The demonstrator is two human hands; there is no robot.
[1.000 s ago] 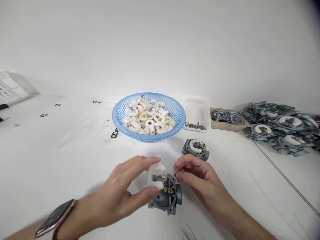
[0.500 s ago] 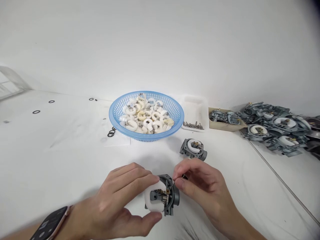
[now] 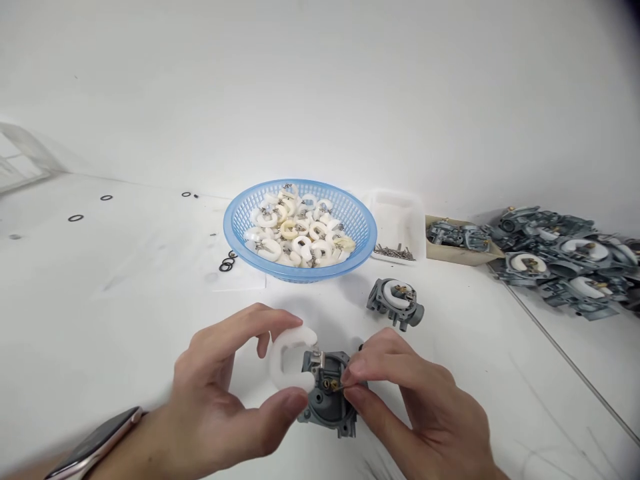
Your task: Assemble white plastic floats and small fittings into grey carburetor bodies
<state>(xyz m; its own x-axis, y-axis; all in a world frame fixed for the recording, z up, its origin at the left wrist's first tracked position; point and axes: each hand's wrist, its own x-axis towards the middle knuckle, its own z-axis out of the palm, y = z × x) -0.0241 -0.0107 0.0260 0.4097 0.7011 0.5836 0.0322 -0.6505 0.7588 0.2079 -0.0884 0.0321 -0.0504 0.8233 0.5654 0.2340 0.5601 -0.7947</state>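
Observation:
My left hand (image 3: 225, 387) pinches a white C-shaped carburetor float (image 3: 281, 363) between thumb and fingertips. The float is raised at the left side of a grey metal carburetor body (image 3: 325, 407), its metal hinge tab over the upper part of the open bowl. Brass jets (image 3: 334, 385) show inside the bowl. My right hand (image 3: 405, 393) is closed at the body's right side, thumb and forefinger pinching a thin metal piece (image 3: 340, 389) close to the jets. Most of that piece is hidden by the fingers, so its kind is unclear.
A blue basket (image 3: 231, 233) full of white floats stands behind. Beside it are a white tray (image 3: 400, 213) with metal pins (image 3: 395, 252) and a box (image 3: 465, 255) of metal parts. Another carburetor (image 3: 397, 303) sits nearer; several are piled right (image 3: 575, 267). Rubber rings (image 3: 227, 265) lie left.
The left hand has lifted and tilted the float up and left, uncovering the bowl. The right fingertips have moved down toward the jets with the thin piece.

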